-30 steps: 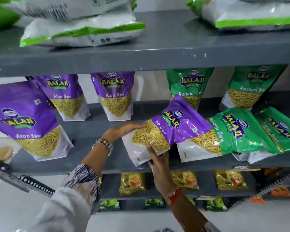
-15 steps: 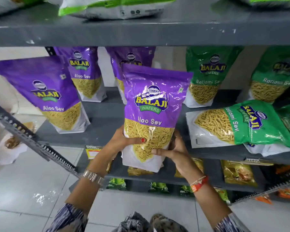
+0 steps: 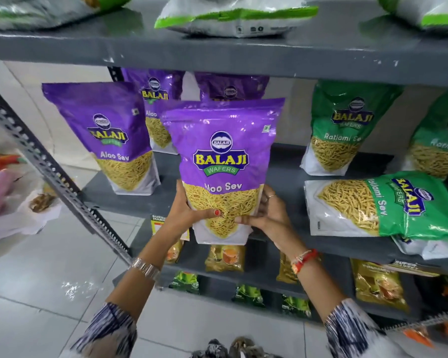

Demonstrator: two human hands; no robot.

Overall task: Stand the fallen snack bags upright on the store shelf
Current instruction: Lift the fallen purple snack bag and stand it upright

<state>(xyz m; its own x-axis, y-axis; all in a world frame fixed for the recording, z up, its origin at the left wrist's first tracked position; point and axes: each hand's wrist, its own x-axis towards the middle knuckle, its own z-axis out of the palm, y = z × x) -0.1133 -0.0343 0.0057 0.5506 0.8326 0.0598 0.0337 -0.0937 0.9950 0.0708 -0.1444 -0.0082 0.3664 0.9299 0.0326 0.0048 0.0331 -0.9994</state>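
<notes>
I hold a purple Aloo Sev bag [image 3: 223,156] upright in front of the middle grey shelf [image 3: 282,161], its bottom hanging just past the shelf's front edge. My left hand [image 3: 189,210] grips its lower left side and my right hand [image 3: 267,215] grips its lower right side. A green Ratlami Sev bag [image 3: 380,202] lies flat on its side at the right of the same shelf, on top of another fallen bag [image 3: 424,246]. Three purple bags [image 3: 109,135] stand upright left and behind.
Two green Ratlami bags [image 3: 347,125] stand at the shelf's back right. White-and-green bags [image 3: 233,19] lie on the top shelf [image 3: 217,52]. Small packets [image 3: 225,257] fill the lower shelves. A perforated metal upright [image 3: 49,171] slants at left over the tiled floor [image 3: 36,280].
The purple bag went from lying tilted on the shelf to being held upright in both hands. Since half a second ago it has shifted slightly nearer the shelf.
</notes>
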